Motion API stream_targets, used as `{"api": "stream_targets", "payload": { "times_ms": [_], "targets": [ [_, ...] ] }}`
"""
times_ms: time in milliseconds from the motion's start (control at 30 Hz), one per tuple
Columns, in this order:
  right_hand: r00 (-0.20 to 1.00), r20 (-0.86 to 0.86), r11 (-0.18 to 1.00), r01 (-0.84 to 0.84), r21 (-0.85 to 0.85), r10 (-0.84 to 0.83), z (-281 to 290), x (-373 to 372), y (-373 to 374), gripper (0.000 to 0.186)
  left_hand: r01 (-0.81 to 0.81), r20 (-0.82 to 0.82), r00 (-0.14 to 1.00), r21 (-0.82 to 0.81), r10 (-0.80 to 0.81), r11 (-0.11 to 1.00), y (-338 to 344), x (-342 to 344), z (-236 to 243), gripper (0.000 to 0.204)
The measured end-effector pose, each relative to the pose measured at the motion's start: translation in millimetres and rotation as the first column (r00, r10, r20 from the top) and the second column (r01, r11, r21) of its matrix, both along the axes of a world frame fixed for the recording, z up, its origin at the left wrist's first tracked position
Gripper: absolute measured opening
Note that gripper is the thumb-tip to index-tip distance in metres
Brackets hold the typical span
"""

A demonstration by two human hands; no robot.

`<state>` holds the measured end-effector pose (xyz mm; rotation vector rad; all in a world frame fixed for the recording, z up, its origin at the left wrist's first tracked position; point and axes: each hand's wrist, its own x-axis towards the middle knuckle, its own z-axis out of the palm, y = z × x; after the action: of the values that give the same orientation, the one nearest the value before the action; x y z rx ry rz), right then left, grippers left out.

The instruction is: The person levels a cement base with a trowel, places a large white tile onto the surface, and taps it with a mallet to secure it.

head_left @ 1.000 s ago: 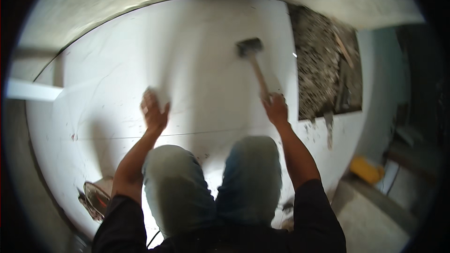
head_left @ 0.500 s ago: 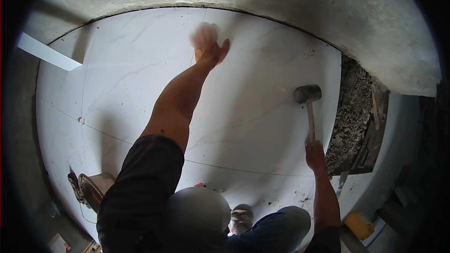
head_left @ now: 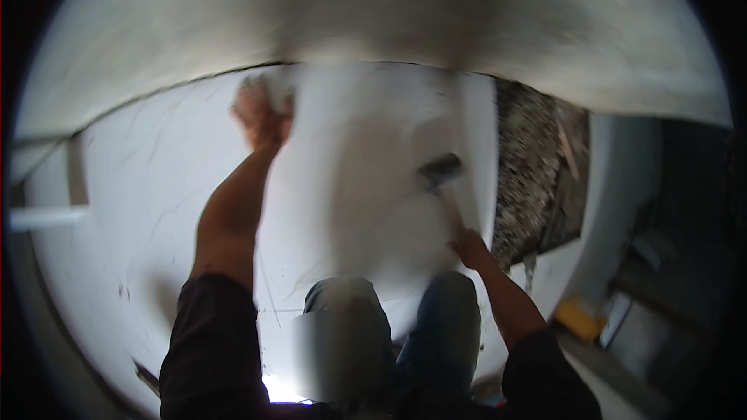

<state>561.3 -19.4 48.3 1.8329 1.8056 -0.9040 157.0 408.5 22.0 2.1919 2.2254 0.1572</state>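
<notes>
My right hand [head_left: 469, 249] is wrapped round the wooden handle [head_left: 451, 211] of a mallet. The mallet's dark, blocky head [head_left: 441, 169] is over the large white veined tile [head_left: 381, 124], towards its right side; whether it touches the surface cannot be made out. Up at the far end of the tiles, close to the wall, my left hand [head_left: 263, 115] has its fingers spread and holds nothing. It looks laid on the tile, though its fingertips are smeared by motion. Both knees show at the bottom of the view, by the near part of the tiled floor.
A grey wall [head_left: 373, 15] curves along the far side. Right of the tile edge lies a strip of rough, rubbly ground [head_left: 529, 171] with wood scraps. A yellow object [head_left: 578, 319] is at the lower right. A pale strip [head_left: 48, 218] juts in at the left.
The view has shifted, with the tiles sliding left and more of my knees showing. My left hand is nearer the wall's foot. The mallet stays in my right hand, now more tilted.
</notes>
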Motion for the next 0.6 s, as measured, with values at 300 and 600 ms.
{"api": "stream_targets", "payload": {
  "times_ms": [300,600],
  "targets": [
    [0.666,-0.101,0.664,0.746,0.061,-0.739,61,-28,69,0.046,0.041,-0.067,0.997,0.025,-0.039,0.999,-3,-2,-18,0.079],
    [0.392,-0.337,0.409,0.912,0.022,-0.856,73,-37,139,0.029,-0.180,-0.085,0.982,-0.196,0.166,0.964,8,-10,-39,0.078]
  ]
}}
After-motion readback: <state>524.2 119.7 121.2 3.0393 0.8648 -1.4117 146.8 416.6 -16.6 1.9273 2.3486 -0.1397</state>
